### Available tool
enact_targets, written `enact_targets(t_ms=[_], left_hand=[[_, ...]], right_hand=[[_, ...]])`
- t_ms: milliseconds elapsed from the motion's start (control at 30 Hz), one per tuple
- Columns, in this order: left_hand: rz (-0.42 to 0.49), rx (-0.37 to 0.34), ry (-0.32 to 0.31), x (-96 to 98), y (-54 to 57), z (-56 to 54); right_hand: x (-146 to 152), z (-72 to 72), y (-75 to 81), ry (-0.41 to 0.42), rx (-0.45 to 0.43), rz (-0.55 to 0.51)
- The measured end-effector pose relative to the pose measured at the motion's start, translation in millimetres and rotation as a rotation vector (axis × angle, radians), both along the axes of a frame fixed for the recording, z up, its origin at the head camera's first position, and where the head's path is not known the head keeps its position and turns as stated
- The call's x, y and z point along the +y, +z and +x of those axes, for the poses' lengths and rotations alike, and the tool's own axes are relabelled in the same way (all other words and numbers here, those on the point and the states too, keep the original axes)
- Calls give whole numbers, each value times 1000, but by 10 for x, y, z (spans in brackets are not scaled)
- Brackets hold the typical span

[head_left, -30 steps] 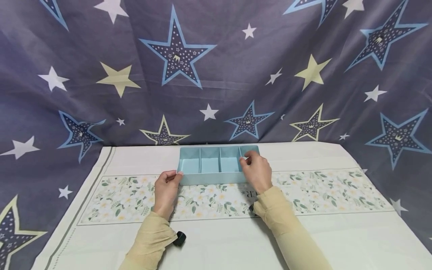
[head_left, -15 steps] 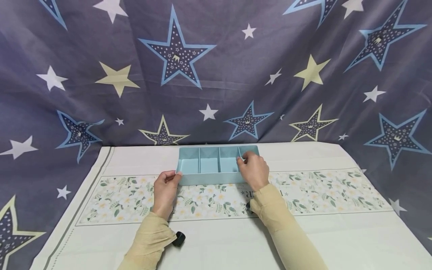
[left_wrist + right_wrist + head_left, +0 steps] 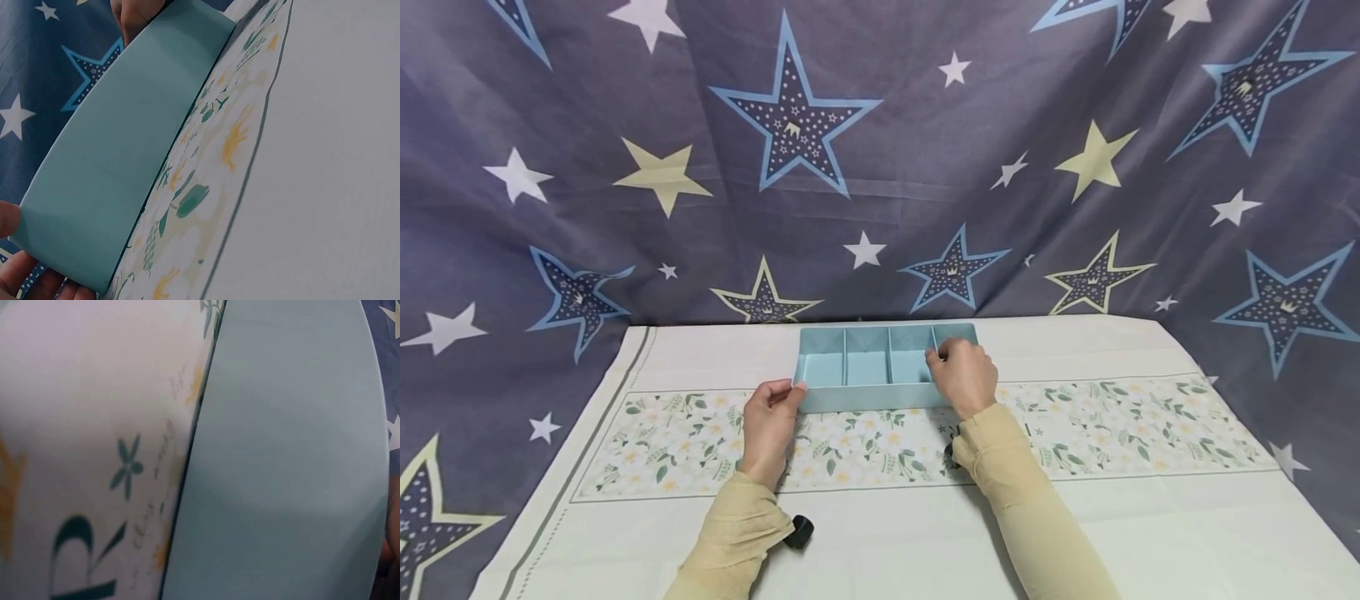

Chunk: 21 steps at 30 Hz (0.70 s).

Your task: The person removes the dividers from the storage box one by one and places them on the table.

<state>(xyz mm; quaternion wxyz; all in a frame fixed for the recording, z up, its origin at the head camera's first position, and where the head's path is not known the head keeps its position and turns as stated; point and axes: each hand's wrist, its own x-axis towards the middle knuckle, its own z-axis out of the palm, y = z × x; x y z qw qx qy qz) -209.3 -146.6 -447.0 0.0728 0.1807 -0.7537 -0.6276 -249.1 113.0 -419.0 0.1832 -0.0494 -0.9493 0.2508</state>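
White tablecloth [image 3: 887,550] covers the work surface, its plain part lying nearest the wearer; two beige sleeves [image 3: 1037,525] come in over it from the near edge, with a small black gadget [image 3: 800,532] beside the left cuff and another dark piece partly showing at the right cuff; next outward, a printed band [image 3: 850,458] of white flowers and green leaves crosses the cloth, dark lettering [image 3: 86,532] on it partly hidden by the right arm in the head view; left hand [image 3: 770,429] at the near left corner of the blue box [image 3: 872,398], thumb at the front rim, fingers bent along the end wall, so the grip is narrow and on the box; box sits upright at the far side of the band, long side toward the wearer, three dividers [image 3: 889,358] making four compartments in a row; right hand [image 3: 964,379] reaches over the front wall at the right end, fingers curled down near the rightmost divider; fingertips hidden, cannot tell whether they pinch anything; beyond the box, a plain strip of cloth; farthest back, a purple-grey curtain [image 3: 880,200] printed with blue, yellow and white stars.
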Motion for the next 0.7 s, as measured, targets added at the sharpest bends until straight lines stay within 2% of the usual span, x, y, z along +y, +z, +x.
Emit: enact_targets(t_ms=[700], left_hand=[[7, -6, -1, 9, 10, 15]], right_hand=[[-25, 16, -40, -10, 55, 34]])
